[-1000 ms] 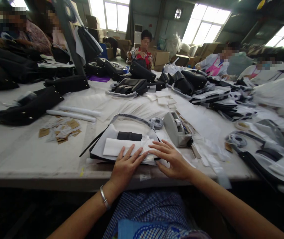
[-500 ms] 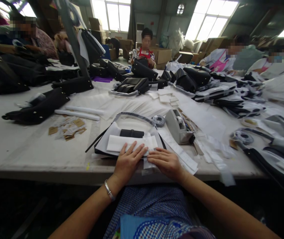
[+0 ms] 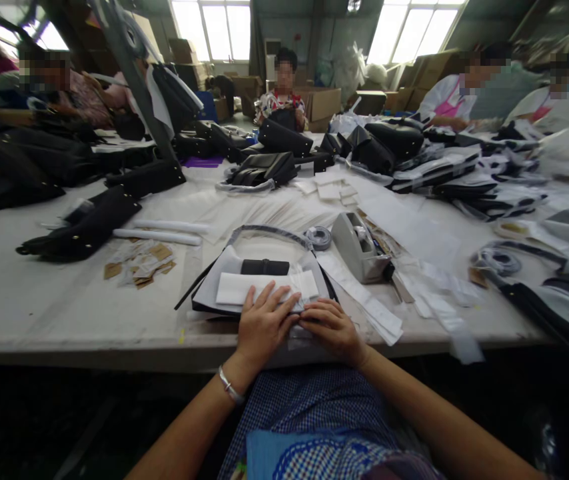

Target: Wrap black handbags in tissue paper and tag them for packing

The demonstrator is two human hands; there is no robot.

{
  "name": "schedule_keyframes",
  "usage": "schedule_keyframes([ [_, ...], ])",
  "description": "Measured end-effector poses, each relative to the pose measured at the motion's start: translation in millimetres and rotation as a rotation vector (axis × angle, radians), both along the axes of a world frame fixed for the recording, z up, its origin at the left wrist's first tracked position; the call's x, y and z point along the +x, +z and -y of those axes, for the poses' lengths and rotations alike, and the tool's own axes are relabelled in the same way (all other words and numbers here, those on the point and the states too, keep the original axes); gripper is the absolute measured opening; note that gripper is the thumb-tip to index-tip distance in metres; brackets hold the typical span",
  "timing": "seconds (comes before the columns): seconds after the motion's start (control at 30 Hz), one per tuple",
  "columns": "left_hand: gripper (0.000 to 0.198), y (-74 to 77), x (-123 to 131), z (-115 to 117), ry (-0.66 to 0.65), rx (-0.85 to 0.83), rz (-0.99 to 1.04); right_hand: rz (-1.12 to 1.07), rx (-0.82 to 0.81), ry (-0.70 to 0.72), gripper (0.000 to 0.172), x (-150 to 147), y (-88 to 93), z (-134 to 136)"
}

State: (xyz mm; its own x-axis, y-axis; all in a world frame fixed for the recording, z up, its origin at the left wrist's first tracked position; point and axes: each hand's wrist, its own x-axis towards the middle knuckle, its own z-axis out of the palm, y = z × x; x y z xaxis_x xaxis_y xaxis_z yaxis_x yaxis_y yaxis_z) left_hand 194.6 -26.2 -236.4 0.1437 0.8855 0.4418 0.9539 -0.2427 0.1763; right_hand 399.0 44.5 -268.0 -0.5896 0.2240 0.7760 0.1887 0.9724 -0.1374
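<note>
A black handbag (image 3: 199, 305) lies flat near the table's front edge. White wrapping covers it, and its wrapped strap (image 3: 274, 231) arches away at the back. Across it lie a white padding strip (image 3: 229, 289) and a short black rolled piece (image 3: 264, 267). My left hand (image 3: 267, 323) rests on the strip and the bag's near edge, fingers spread, thumb toward the right hand. Close beside it, my right hand (image 3: 333, 331) has its fingers bent at that same edge, on a bit of clear plastic film (image 3: 300, 343). The fingertips partly hide what they grip.
A grey tape dispenser (image 3: 359, 250) and a coiled strap (image 3: 318, 237) stand right of the bag. Small packets (image 3: 142, 261) and white rods (image 3: 164, 233) lie left. Another wrapped bag (image 3: 559, 300) is at far right. Co-workers sit across the table behind piled black bags.
The fingers of my right hand have curled more at the bag's near edge, and less film shows below them. My left thumb has drawn in toward them. The view has shifted slightly.
</note>
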Motion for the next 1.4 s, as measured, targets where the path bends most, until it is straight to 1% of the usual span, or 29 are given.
schedule_keyframes([
  [0.13,0.041,-13.6,1.5,-2.5,0.028,0.072,-0.049,0.035,0.008,0.008,0.023,7.9,3.3,5.9],
  [0.27,0.04,-15.8,0.6,-3.2,0.038,0.064,-0.046,0.096,-0.046,-0.064,0.036,25.1,1.2,24.9],
  [0.33,0.041,-15.1,0.6,-3.2,0.038,0.055,-0.04,0.148,-0.08,-0.094,0.037,29.0,-3.1,35.3],
  [0.43,0.042,-14.1,0.7,-3.1,0.036,0.046,-0.037,0.222,-0.099,-0.136,0.034,22.8,-10.0,45.0],
  [0.57,0.043,-13.5,0.2,-3.4,0.035,0.047,-0.049,0.228,-0.115,-0.19,0.026,6.3,-14.6,45.3],
  [0.7,0.043,-12.7,-0.2,-3.7,0.025,0.055,-0.053,0.162,-0.135,-0.16,0.021,-0.1,-13.5,41.0],
  [0.83,0.043,-11.2,-0.6,-3.8,0.029,0.06,-0.05,0.07,-0.146,-0.111,0.022,-2.4,-10.9,39.3],
  [0.93,0.044,-10.9,-0.9,-4.4,0.025,0.064,-0.055,0.029,-0.154,-0.084,0.023,-1.4,-9.7,43.8],
  [1.17,0.043,-15.9,0.0,-6.7,0.034,0.092,-0.051,0.032,-0.224,-0.071,0.027,18.1,-8.7,66.0],
  [1.3,0.044,-18.4,-0.1,-6.0,0.022,0.094,-0.073,0.079,-0.231,-0.055,0.025,21.8,-15.7,63.8],
  [1.4,0.043,-19.7,-0.3,-5.4,0.013,0.1,-0.077,0.141,-0.202,-0.035,0.031,19.5,-22.1,56.9],
])
